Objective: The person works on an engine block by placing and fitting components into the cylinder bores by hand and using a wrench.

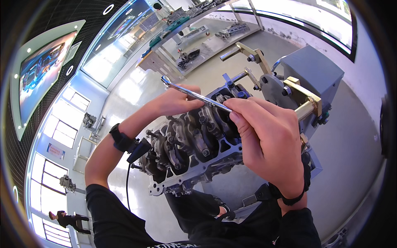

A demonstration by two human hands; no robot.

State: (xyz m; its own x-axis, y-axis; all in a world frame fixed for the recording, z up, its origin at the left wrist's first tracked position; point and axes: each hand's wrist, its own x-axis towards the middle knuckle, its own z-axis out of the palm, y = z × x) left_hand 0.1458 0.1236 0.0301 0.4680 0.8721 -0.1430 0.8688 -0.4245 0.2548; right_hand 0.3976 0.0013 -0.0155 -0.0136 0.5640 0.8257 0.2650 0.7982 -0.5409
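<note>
A long shiny wrench (194,94) is pinched between the thumb and fingers of my right hand (269,138). Its ringed head points to the far left, over my left hand, while its near end disappears into my right fingers. Below it is an engine block (198,165), with the crankshaft (192,138) and bearing caps exposed. My left hand (180,102) reaches to the block's far side, fingers curled in at the crankshaft. The wrench partly covers those fingers, and what they hold, if anything, is hidden.
A grey engine stand (310,68) with brass-coloured arms carries the block at the right. Farther back, a workbench (202,41) bears engine parts. A black cable (127,186) hangs from my left wrist device. A person (68,220) is at the far left, another behind the bench.
</note>
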